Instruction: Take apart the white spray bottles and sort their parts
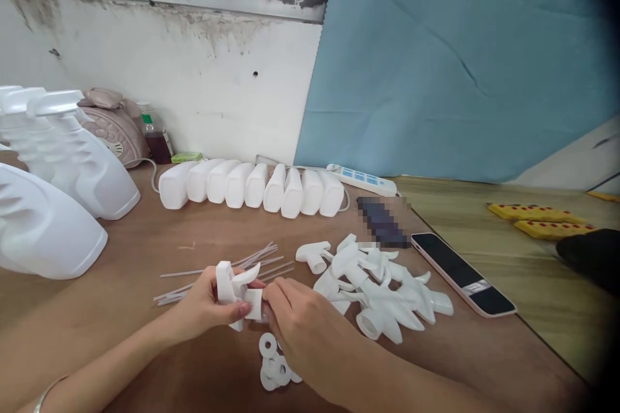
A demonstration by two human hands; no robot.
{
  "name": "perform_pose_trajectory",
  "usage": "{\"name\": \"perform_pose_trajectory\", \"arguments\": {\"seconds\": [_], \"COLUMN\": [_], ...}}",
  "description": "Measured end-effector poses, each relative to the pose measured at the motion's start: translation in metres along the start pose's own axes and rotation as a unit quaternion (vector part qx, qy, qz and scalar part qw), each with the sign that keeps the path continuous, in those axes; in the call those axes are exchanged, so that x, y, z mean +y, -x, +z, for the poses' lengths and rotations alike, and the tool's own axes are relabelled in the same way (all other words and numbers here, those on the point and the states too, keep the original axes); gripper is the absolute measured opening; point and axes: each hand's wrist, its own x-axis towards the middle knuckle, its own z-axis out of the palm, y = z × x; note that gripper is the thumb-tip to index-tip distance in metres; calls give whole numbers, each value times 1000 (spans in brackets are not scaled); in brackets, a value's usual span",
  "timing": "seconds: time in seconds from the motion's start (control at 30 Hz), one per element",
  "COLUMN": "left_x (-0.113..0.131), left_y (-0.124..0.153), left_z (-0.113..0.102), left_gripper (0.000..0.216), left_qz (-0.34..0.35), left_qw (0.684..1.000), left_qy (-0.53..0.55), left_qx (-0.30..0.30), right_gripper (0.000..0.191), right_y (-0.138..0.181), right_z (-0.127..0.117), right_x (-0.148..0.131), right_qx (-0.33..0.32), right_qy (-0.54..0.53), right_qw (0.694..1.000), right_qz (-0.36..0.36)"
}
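A white plastic trigger spray head (224,281) is held in the left hand (216,302), above the brown tabletop (126,258). Its body is gripped between the left thumb and the curled fingers: the thumb is laid across the near side, by the short white ribbed collar (254,304), while the other fingers are wrapped behind and partly hidden by the piece. The curved trigger (247,275) is pointed up and to the right, above the collar. The right hand (296,310) is brought up close to the left. Its fingers are bent and drawn together at the right edge of the collar, but their tips are partly hidden, so whether they are clamped on it cannot be told.

Below the hands, a small cluster of flat white ring-shaped washers (269,382) is partly covered by the right hand. Behind the left hand, thin pale straight tubes (181,273) are spread loosely across the tabletop. To the right of the right hand, more white plastic spray heads (387,303) are heaped together, and a pink-edged phone with a dark screen (460,271) is placed beyond them. Farther back, white plastic bottles (255,185) are lined up in a row, and larger-looking white bottles with ribbed grips (53,226) are grouped at the far left.
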Motion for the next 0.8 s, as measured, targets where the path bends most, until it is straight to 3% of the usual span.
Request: {"name": "perform_pose_trajectory", "arguments": {"seconds": [0.17, 0.23, 0.37, 0.5, 0.63, 0.73, 0.8], "left_x": [8, 15, 28, 33, 30, 32, 38], "left_y": [2, 3, 6, 5, 0, 2, 8], "left_z": [-8, -10, -15, -17, -22, -39, -54], "left_gripper": [33, 28, 21, 27, 36, 40, 39], "left_qz": [38, 57, 70, 94, 36, 31, 49], "left_qw": [998, 996, 992, 989, 992, 995, 993], "left_qy": [-22, -36, -41, -37, 16, 86, 103], "left_qx": [-37, -50, -96, -106, -117, -44, 27], "right_gripper": [19, 19, 18, 23, 21, 19, 18], "right_y": [2, 1, -10, -27, -37, -36, -33], "right_z": [8, 2, -25, -44, -46, -52, -56], "right_x": [2, -2, -12, -14, -4, 4, 6], "right_qx": [106, 103, -3, -74, -116, -216, -228], "right_qy": [-57, -94, -211, -275, -386, -450, -427], "right_qw": [993, 990, 969, 945, 898, 851, 859], "right_qz": [4, 33, 128, 161, 175, 162, 165]}}
